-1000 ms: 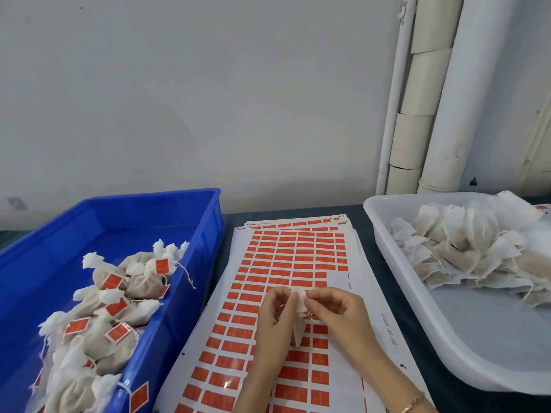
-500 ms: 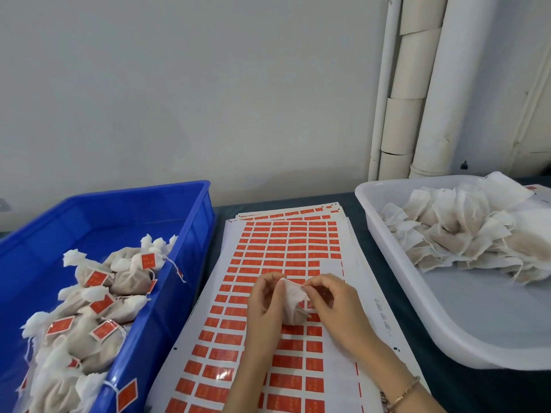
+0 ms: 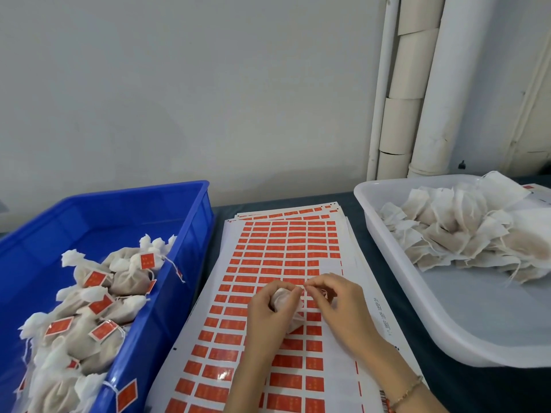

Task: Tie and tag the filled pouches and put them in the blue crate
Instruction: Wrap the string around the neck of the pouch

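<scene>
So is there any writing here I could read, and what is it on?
Nothing reads clearly.
Red stickers on the sheets: pale marks, too small.
Tags on the pouches in the crate: same marks, blurred.
Digits on the top sheet's right margin: too blurred to quote.

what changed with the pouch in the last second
The small white fabric pouch, earlier hanging flat between both hands' fingertips, is now bunched inside the left hand; the right hand pinches at its neck. The blue plastic crate, orange sticker sheets and white tub look unchanged.
</scene>
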Demonstrator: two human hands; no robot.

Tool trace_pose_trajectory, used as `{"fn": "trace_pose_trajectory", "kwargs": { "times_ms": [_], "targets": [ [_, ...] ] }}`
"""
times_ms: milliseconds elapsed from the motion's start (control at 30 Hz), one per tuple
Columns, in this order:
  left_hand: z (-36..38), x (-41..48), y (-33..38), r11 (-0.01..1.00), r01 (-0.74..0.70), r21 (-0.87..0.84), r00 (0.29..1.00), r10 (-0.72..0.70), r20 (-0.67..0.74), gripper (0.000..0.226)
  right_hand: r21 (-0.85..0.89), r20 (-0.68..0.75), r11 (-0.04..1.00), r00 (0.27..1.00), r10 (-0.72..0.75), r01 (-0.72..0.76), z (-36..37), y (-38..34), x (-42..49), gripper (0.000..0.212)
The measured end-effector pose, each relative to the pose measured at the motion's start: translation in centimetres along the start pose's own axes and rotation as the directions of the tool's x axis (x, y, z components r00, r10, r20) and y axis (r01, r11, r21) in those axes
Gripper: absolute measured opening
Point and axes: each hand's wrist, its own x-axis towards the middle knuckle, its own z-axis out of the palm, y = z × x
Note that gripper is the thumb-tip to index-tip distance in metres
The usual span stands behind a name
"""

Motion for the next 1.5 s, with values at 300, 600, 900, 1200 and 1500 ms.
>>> {"fn": "trace_pose_trajectory", "kwargs": {
  "times_ms": [300,600,900,1200,1500],
  "targets": [
    [-0.2,-0.2,0.4,0.999,-0.052,0.009,0.999,0.052,0.006,0.011,-0.185,-0.011,0.977,0.994,-0.108,0.104,-0.1,0.4,-0.2,0.01],
    [0.3,-0.3,0.0,0.967,-0.233,0.104,0.971,0.226,0.072,0.006,-0.111,-0.162,0.989,0.98,-0.115,0.097,-0.5,-0.1,-0.3,0.012],
    [0.8,-0.9,1.2,0.978,-0.102,-0.184,0.968,0.14,0.208,0.03,-0.117,-0.108,0.987,0.987,-0.121,0.109,0.0,-0.3,-0.5,0.01],
    [0.9,-0.8,0.9,0.969,-0.128,-0.213,0.966,0.17,0.195,0.036,-0.174,-0.252,0.981,0.959,-0.13,0.087,-0.8,-0.3,-0.4,0.019],
    [0.9,-1.1,1.6,0.98,-0.113,-0.162,0.952,0.154,0.264,0.036,-0.239,-0.3,0.971,0.951,-0.073,-0.001,-1.2,0.0,-0.1,0.028]
  ]
}}
